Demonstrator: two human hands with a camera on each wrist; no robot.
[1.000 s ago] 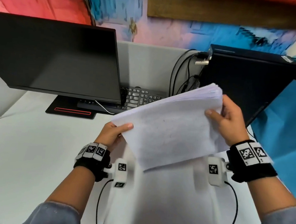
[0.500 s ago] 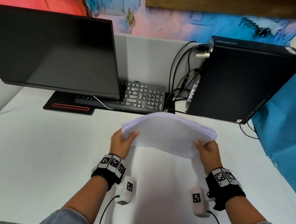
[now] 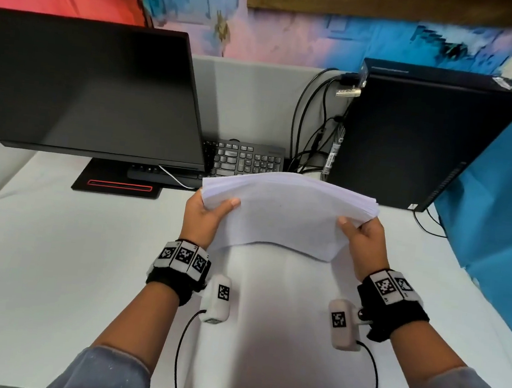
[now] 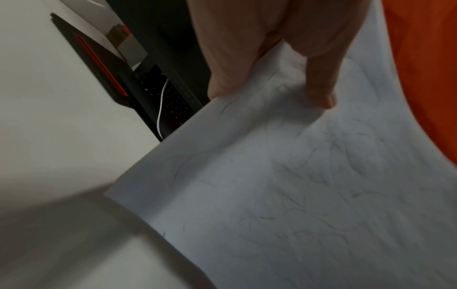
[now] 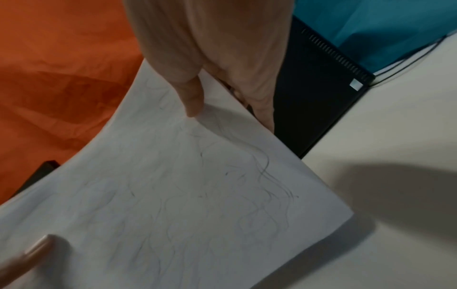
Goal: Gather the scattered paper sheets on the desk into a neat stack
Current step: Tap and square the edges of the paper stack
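My left hand [image 3: 206, 217] and right hand [image 3: 362, 236] each pinch a side edge of the paper stack [image 3: 281, 212], held bowed above the bench [image 3: 51, 267] before the keyboard [image 3: 247, 161]; light, floppy, slippery sheets, best gripped at both edges.

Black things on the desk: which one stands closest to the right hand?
The computer tower, upright just beyond the right hand. The monitor stands far left; the keyboard lies flat behind the paper stack.
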